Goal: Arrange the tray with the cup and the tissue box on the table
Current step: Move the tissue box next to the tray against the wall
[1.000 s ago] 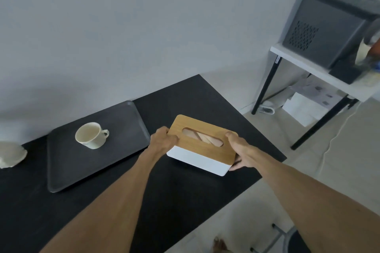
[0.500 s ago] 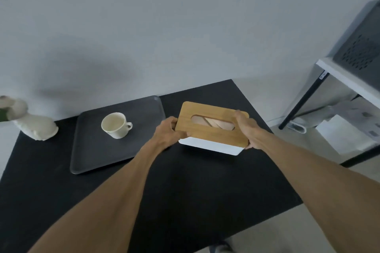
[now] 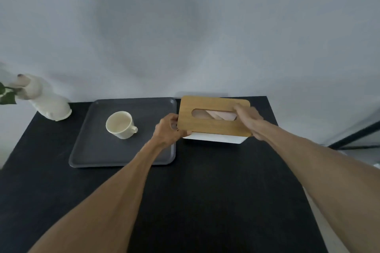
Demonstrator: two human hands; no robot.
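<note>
Both my hands' fingers [image 3: 242, 110] clamp the tissue box [image 3: 213, 118]; I should set it flat, just beside the tray [image 3: 123, 156].

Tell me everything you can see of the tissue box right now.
The tissue box is rectangular, with a white body that looks like plastic and a flat lid that looks like light wood. An oval slot in the lid shows pale pinkish tissue. It sits near the back right of the black table, long side along the wall, just right of the grey tray. The left hand grips its left end, the right hand its right end. Whether it rests fully on the table cannot be told.
</note>
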